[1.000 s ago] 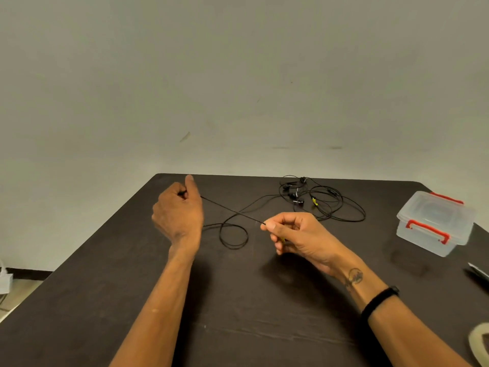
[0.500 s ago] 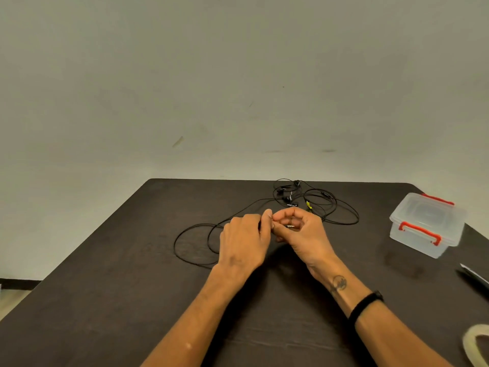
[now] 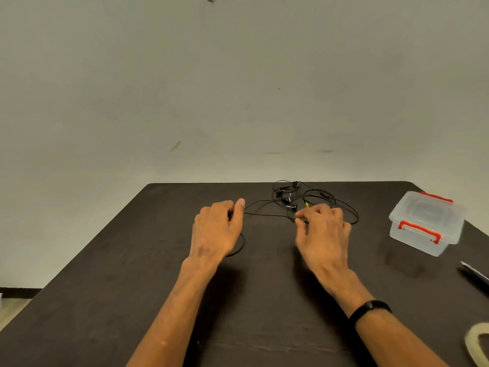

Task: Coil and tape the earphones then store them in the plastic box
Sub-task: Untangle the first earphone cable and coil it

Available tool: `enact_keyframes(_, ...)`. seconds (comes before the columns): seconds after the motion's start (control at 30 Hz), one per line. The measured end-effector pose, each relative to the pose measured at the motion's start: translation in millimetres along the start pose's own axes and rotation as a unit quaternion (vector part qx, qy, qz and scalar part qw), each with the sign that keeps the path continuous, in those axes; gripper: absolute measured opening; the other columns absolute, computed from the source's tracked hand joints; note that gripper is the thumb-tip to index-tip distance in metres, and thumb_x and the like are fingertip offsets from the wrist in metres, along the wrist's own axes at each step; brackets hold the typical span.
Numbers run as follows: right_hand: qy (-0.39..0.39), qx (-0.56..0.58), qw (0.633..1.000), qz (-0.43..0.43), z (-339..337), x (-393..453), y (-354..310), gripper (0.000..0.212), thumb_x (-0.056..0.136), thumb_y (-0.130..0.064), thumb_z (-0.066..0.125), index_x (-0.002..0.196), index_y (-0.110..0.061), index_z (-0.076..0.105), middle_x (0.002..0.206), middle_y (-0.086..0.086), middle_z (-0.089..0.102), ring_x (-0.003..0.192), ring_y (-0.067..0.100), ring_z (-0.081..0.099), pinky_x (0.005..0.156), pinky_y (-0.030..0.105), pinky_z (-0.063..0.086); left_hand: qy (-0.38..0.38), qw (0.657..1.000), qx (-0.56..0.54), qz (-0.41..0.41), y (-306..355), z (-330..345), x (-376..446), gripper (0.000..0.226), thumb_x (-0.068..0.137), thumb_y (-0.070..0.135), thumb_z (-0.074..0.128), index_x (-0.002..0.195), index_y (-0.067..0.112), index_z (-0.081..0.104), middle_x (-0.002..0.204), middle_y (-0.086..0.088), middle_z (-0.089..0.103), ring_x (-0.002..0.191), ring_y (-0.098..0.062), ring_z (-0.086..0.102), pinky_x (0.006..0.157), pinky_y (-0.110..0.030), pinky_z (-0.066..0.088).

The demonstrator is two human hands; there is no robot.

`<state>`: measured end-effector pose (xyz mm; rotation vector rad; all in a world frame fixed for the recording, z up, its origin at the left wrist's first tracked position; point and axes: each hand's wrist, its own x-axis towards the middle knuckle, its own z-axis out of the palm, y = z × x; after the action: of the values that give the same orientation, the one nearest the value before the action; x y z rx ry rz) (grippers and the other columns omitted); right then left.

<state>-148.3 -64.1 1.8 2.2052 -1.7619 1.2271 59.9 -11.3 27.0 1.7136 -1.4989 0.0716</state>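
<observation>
Left hand: the left hand (image 3: 217, 229), centre of the frame, curls round the thin black earphone cable (image 3: 267, 214), thumb raised; a loop of cable shows under its palm, likely a first coil kept in the fist.
Right hand: the right hand (image 3: 323, 229), just right of centre, pinches the same cable at its fingertips; the strand runs nearly taut between the two hands, probably to draw out slack for the next turn.
Earphones: the tangled black earphones (image 3: 296, 198) lie in a heap at the far middle of the dark brown table (image 3: 132, 274), not yet coiled. How many sets are tangled there I cannot tell.
Box: one clear plastic box with red latches (image 3: 426, 221), right of the frame, lid on, within reach for storing.
Tape: one pale ring, possibly the tape roll (image 3: 476, 343), cut off at the lower right corner.
Hands counted: two, both on the cable.
</observation>
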Motion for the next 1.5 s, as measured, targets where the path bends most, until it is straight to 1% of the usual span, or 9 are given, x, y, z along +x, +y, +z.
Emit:
enact_keyframes(0.1,0.023,-0.002,0.997,-0.079,-8,-7,-23,0.032,0.096,-0.026,0.068,0.127,-0.021,0.071,0.099,0.005,0.061,0.091,0.029,0.060,0.074,0.045,0.056,-0.005,0.999,0.034,0.036,11,5,-5,0.059,0.107,0.053,0.041,0.061,0.015,0.042,0.047,0.004,0.045,0.046,-0.024,0.047,0.053,-0.041,0.048)
enact_keyframes(0.2,-0.091,0.133,0.985,-0.064,-12,-21,-49,0.050,0.108,-0.034,0.045,0.157,-0.030,0.040,0.084,0.001,0.072,0.083,0.029,0.070,0.074,0.047,0.057,0.003,0.997,0.012,0.075,22,11,-9,0.056,0.107,0.052,0.039,0.061,0.021,0.038,0.048,0.003,0.046,0.047,-0.022,0.047,0.050,-0.039,0.043)
enact_keyframes(0.4,-0.104,0.321,0.941,-0.029,-13,-30,-50,0.018,0.109,-0.020,0.047,0.106,-0.024,0.064,0.078,-0.009,0.071,0.065,0.015,0.067,0.065,0.043,0.054,-0.007,0.993,-0.029,0.112,33,16,-14,0.055,0.107,0.054,0.032,0.067,0.020,0.049,0.051,0.003,0.052,0.049,-0.018,0.050,0.053,-0.041,0.045)
enact_keyframes(0.57,-0.087,0.329,0.940,0.008,-9,-27,-42,0.016,0.108,-0.025,0.052,0.106,-0.026,0.068,0.087,-0.015,0.077,0.066,0.007,0.071,0.067,0.029,0.058,-0.003,0.994,-0.027,0.111,27,9,-11,0.055,0.110,0.049,0.037,0.061,0.024,0.039,0.048,0.006,0.042,0.045,-0.015,0.042,0.051,-0.032,0.033)
enact_keyframes(0.8,0.016,0.437,0.865,0.248,-11,-3,-24,0.015,0.107,-0.023,0.049,0.105,-0.018,0.063,0.077,-0.001,0.080,0.046,0.017,0.062,0.055,0.030,0.045,0.031,0.998,-0.013,0.061,14,-4,-4,0.057,0.110,0.044,0.039,0.059,0.022,0.029,0.047,0.005,0.033,0.045,-0.018,0.032,0.052,-0.030,0.024)
enact_keyframes(0.93,-0.011,0.363,0.918,0.160,-19,-16,-32,0.043,0.106,-0.021,0.052,0.147,-0.030,0.042,0.082,-0.009,0.078,0.051,0.008,0.068,0.058,0.009,0.049,0.025,0.997,0.005,0.071,19,0,-6,0.056,0.109,0.045,0.039,0.058,0.026,0.030,0.045,0.007,0.035,0.042,-0.015,0.034,0.050,-0.029,0.027)
enact_keyframes(1.03,-0.097,0.340,0.934,0.052,-18,-23,-39,0.062,0.106,-0.023,0.055,0.158,-0.041,0.027,0.087,-0.011,0.077,0.057,0.010,0.070,0.062,0.021,0.058,0.019,0.996,0.014,0.087,23,6,-9,0.055,0.109,0.047,0.039,0.059,0.026,0.032,0.045,0.006,0.037,0.041,-0.015,0.036,0.049,-0.031,0.029)
enact_keyframes(1.33,-0.138,0.377,0.916,0.027,-16,-29,-44,0.017,0.106,-0.025,0.059,0.121,-0.023,0.066,0.088,-0.004,0.078,0.051,0.017,0.071,0.060,0.038,0.062,0.003,0.994,0.012,0.107,26,17,-13,0.050,0.108,0.050,0.038,0.066,0.026,0.047,0.051,0.008,0.049,0.047,-0.014,0.049,0.051,-0.036,0.043)
enact_keyframes(1.5,-0.107,0.381,0.918,0.039,-14,-26,-41,0.007,0.104,-0.026,0.063,0.101,-0.023,0.069,0.082,-0.005,0.076,0.050,0.016,0.069,0.056,0.032,0.061,0.006,0.993,0.008,0.119,24,15,-12,0.051,0.109,0.049,0.039,0.062,0.028,0.037,0.048,0.008,0.042,0.043,-0.014,0.043,0.048,-0.032,0.039)
